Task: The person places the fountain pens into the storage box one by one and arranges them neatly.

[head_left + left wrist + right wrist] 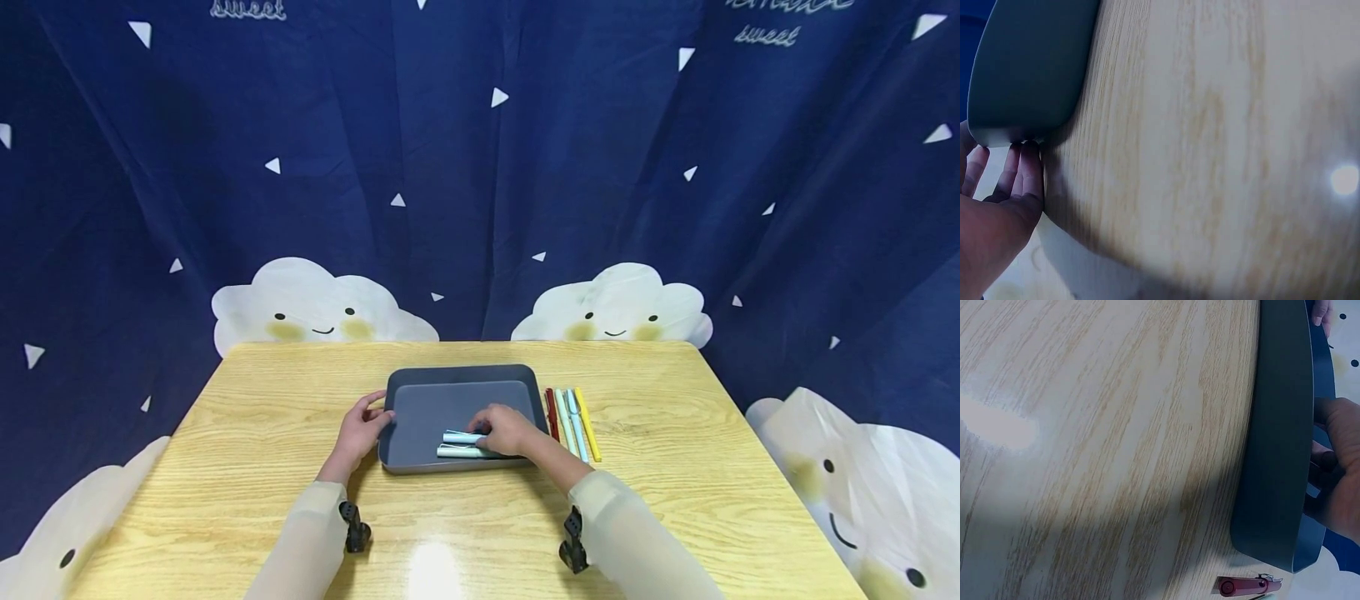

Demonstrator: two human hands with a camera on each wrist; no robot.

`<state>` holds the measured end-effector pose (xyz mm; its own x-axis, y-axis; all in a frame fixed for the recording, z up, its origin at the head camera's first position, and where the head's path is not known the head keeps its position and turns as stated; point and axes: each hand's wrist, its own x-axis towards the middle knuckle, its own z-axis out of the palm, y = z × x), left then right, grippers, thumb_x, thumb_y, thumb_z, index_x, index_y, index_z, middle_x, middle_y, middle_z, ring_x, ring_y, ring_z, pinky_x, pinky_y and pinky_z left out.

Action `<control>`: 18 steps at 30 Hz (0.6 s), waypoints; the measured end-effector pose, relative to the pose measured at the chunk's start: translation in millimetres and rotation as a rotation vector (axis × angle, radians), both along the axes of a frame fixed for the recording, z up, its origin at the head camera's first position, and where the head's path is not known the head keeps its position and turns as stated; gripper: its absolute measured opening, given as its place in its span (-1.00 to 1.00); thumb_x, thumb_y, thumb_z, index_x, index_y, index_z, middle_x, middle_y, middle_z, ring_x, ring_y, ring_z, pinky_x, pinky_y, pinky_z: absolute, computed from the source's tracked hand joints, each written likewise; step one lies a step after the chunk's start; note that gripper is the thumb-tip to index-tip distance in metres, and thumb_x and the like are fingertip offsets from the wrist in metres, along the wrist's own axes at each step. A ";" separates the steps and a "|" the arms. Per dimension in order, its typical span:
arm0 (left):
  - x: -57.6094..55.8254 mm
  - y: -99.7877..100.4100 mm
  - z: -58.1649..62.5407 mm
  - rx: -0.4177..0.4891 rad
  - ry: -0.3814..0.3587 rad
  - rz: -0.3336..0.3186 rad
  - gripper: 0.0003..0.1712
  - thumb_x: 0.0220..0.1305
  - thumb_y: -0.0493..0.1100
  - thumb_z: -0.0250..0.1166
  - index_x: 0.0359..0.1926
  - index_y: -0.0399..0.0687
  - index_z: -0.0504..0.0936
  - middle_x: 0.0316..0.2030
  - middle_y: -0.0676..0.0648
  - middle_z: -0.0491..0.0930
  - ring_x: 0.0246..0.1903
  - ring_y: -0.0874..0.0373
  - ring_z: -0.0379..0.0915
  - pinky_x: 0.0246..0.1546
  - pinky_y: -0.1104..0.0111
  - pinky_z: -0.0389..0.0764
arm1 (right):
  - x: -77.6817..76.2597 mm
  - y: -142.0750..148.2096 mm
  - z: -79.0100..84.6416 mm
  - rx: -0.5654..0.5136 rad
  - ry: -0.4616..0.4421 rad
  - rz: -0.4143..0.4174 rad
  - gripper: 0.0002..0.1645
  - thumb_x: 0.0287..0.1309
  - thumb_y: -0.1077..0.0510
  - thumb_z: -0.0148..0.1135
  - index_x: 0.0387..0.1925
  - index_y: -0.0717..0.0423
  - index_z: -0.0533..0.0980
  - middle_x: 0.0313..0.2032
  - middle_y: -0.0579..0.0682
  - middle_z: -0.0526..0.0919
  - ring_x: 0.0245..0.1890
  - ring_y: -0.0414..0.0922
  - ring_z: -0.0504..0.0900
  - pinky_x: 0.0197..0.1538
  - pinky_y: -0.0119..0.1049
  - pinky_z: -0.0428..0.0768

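Observation:
A dark grey tray [450, 404] lies on the table. My left hand [362, 429] holds its left wall, thumb over the rim and fingertips against the outside, as the left wrist view also shows. My right hand [507, 429] reaches down inside the tray at the front right, fingers curled on a light blue pen [459, 437]. Just in front of that one, a pale mint pen [457, 452] lies alongside, partly covered by the hand. In the right wrist view the tray's front wall hides the pens and some fingertips of the right hand [1341, 469].
Right of the tray, a dark red pen [552, 414], a pale green pen [565, 419], a light blue pen [577, 423] and a yellow pen [588, 423] lie side by side. A blue curtain [465, 167] hangs behind the wooden table [285, 400].

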<state>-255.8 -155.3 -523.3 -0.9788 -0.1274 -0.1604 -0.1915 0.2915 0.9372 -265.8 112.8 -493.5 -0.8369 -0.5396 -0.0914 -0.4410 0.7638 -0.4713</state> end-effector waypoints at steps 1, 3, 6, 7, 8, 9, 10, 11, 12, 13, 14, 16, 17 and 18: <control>0.5 0.0 -0.2 0.003 0.012 -0.003 -0.44 0.27 -0.18 0.18 0.29 -0.06 0.33 -0.04 -0.29 0.47 -0.14 0.04 0.47 -0.27 0.39 0.54 | -0.2 -0.2 -0.1 -0.003 0.006 0.004 -0.80 0.02 0.20 0.33 -0.25 -0.04 0.65 -0.38 -0.07 0.58 -0.32 -0.17 0.48 -0.22 -0.24 0.44; 1.6 -0.5 -0.1 0.017 0.033 -0.006 -0.45 0.26 -0.17 0.19 0.28 -0.06 0.34 -0.07 -0.29 0.48 -0.16 0.04 0.47 -0.27 0.37 0.55 | -0.2 -0.5 0.6 -0.013 0.010 0.009 -0.81 0.01 0.22 0.32 -0.27 -0.03 0.66 -0.39 -0.07 0.57 -0.32 -0.17 0.48 -0.22 -0.25 0.44; 3.7 -0.6 0.5 0.027 0.071 -0.009 -0.46 0.24 -0.17 0.21 0.24 -0.08 0.37 -0.15 -0.26 0.50 -0.24 0.08 0.48 -0.33 0.39 0.55 | -0.4 -1.0 1.2 -0.027 0.010 0.025 -0.82 0.02 0.23 0.30 -0.28 -0.02 0.66 -0.39 -0.08 0.56 -0.33 -0.19 0.47 -0.23 -0.28 0.43; 4.0 -0.4 0.5 0.027 0.077 -0.009 -0.46 0.24 -0.17 0.21 0.24 -0.09 0.38 -0.17 -0.26 0.50 -0.25 0.09 0.48 -0.34 0.39 0.54 | -0.7 -1.3 0.9 -0.031 0.009 0.034 -0.82 0.02 0.24 0.29 -0.29 -0.02 0.66 -0.40 -0.08 0.57 -0.34 -0.19 0.47 -0.23 -0.29 0.43; 3.8 -0.2 0.7 0.029 0.070 -0.005 -0.46 0.24 -0.17 0.21 0.24 -0.08 0.38 -0.17 -0.25 0.51 -0.25 0.09 0.48 -0.34 0.40 0.54 | -0.8 -1.4 0.8 -0.033 0.006 0.040 -0.82 0.03 0.25 0.28 -0.29 -0.01 0.66 -0.40 -0.08 0.57 -0.34 -0.20 0.47 -0.23 -0.30 0.43; 3.6 -0.1 0.8 0.028 0.063 -0.005 -0.46 0.24 -0.18 0.21 0.25 -0.09 0.37 -0.16 -0.25 0.50 -0.25 0.09 0.48 -0.33 0.40 0.54 | -0.8 -1.6 0.7 -0.035 0.002 0.045 -0.82 0.03 0.26 0.27 -0.29 -0.01 0.66 -0.39 -0.08 0.57 -0.34 -0.20 0.46 -0.24 -0.31 0.43; 2.9 0.3 0.5 0.023 0.053 -0.001 -0.46 0.25 -0.19 0.20 0.25 -0.09 0.37 -0.15 -0.25 0.50 -0.24 0.09 0.47 -0.33 0.41 0.53 | -0.9 -1.8 0.6 -0.032 -0.001 0.048 -0.81 0.04 0.26 0.25 -0.29 -0.02 0.66 -0.39 -0.09 0.58 -0.34 -0.21 0.46 -0.24 -0.31 0.43; 1.8 0.5 0.4 0.018 0.032 0.001 -0.45 0.26 -0.19 0.19 0.27 -0.08 0.35 -0.11 -0.26 0.49 -0.20 0.08 0.46 -0.30 0.41 0.53 | -1.0 -2.0 0.4 -0.031 -0.005 0.050 -0.81 0.05 0.26 0.24 -0.29 -0.02 0.66 -0.39 -0.09 0.58 -0.34 -0.21 0.45 -0.24 -0.31 0.43; 1.3 0.7 0.8 0.014 0.019 0.003 -0.45 0.27 -0.20 0.18 0.28 -0.07 0.34 -0.09 -0.26 0.48 -0.19 0.07 0.46 -0.29 0.41 0.53 | -1.1 -2.2 0.7 -0.030 -0.009 0.051 -0.81 0.06 0.27 0.23 -0.28 -0.01 0.66 -0.39 -0.09 0.58 -0.34 -0.20 0.45 -0.24 -0.30 0.43; 0.9 1.0 0.8 0.007 0.012 0.003 -0.45 0.27 -0.20 0.17 0.29 -0.07 0.33 -0.07 -0.27 0.48 -0.18 0.07 0.46 -0.29 0.41 0.52 | -1.1 -2.5 0.7 -0.031 -0.012 0.051 -0.81 0.07 0.27 0.23 -0.28 -0.01 0.66 -0.39 -0.08 0.57 -0.34 -0.20 0.44 -0.24 -0.29 0.42; 0.4 1.0 0.6 0.004 0.003 0.005 -0.44 0.28 -0.20 0.17 0.30 -0.07 0.32 -0.05 -0.27 0.47 -0.16 0.06 0.46 -0.28 0.41 0.52 | -1.0 -2.6 0.7 -0.031 -0.014 0.049 -0.81 0.07 0.27 0.22 -0.28 0.00 0.66 -0.39 -0.08 0.57 -0.33 -0.20 0.44 -0.24 -0.28 0.42; 0.1 0.8 0.2 -0.002 0.001 0.003 -0.44 0.28 -0.20 0.17 0.30 -0.07 0.31 -0.04 -0.28 0.47 -0.14 0.05 0.46 -0.26 0.40 0.53 | -1.4 -3.0 0.5 -0.032 -0.013 0.047 -0.81 0.08 0.27 0.22 -0.28 0.00 0.66 -0.39 -0.08 0.57 -0.33 -0.19 0.44 -0.23 -0.26 0.42; 0.5 0.8 0.5 -0.002 0.005 0.000 -0.43 0.28 -0.20 0.16 0.30 -0.08 0.31 -0.03 -0.28 0.46 -0.13 0.05 0.46 -0.26 0.39 0.53 | -1.5 -3.1 0.4 -0.034 -0.011 0.048 -0.82 0.07 0.27 0.23 -0.28 0.00 0.66 -0.39 -0.08 0.57 -0.33 -0.18 0.44 -0.23 -0.25 0.42; 0.8 0.6 0.2 -0.001 0.006 0.000 -0.43 0.28 -0.19 0.17 0.30 -0.07 0.31 -0.03 -0.28 0.47 -0.13 0.05 0.46 -0.26 0.39 0.53 | -1.6 -3.2 0.4 -0.032 -0.012 0.048 -0.82 0.08 0.27 0.23 -0.28 0.00 0.66 -0.39 -0.08 0.56 -0.33 -0.18 0.45 -0.23 -0.25 0.42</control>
<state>-255.0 -154.7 -523.1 -0.9796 -0.1280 -0.1548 -0.1864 0.2924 0.9379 -267.4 109.6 -493.1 -0.8092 -0.5817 -0.0827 -0.4709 0.7263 -0.5008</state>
